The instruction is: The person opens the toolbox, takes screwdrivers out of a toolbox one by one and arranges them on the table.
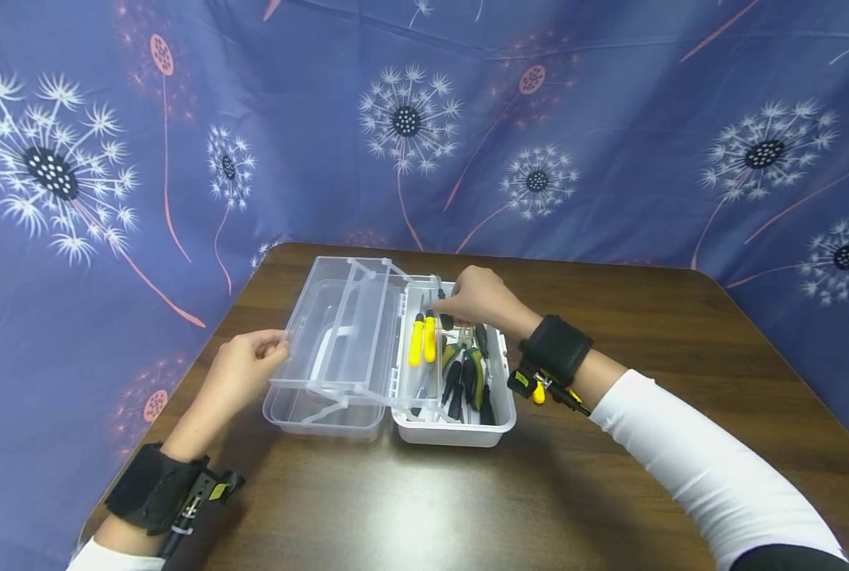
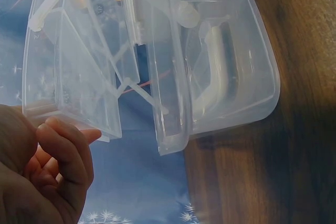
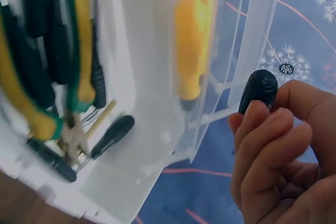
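Observation:
A toolbox stands open on the table, with a white base point(image 1: 456, 434) and a clear lid point(image 1: 289, 412) folded out to the left. My left hand point(image 1: 249, 365) pinches the outer edge of the clear tray point(image 2: 79, 98) that is raised on hinged arms. Over the back of the base, my right hand point(image 3: 283, 156) grips a screwdriver point(image 3: 258, 90) by its black handle; fingers hide most of it. Two yellow-handled screwdrivers point(image 1: 416, 341) lie side by side in the tray. Below in the base are pliers point(image 1: 476, 377) with green-and-yellow grips and several black-handled tools point(image 3: 113, 136).
A white carrying handle point(image 2: 216, 66) sits on the lid. Something yellow point(image 1: 539, 393) lies on the wooden table point(image 1: 667, 396), partly behind my right wrist. A blue cloth with dandelion prints point(image 1: 610, 95) hangs behind the table.

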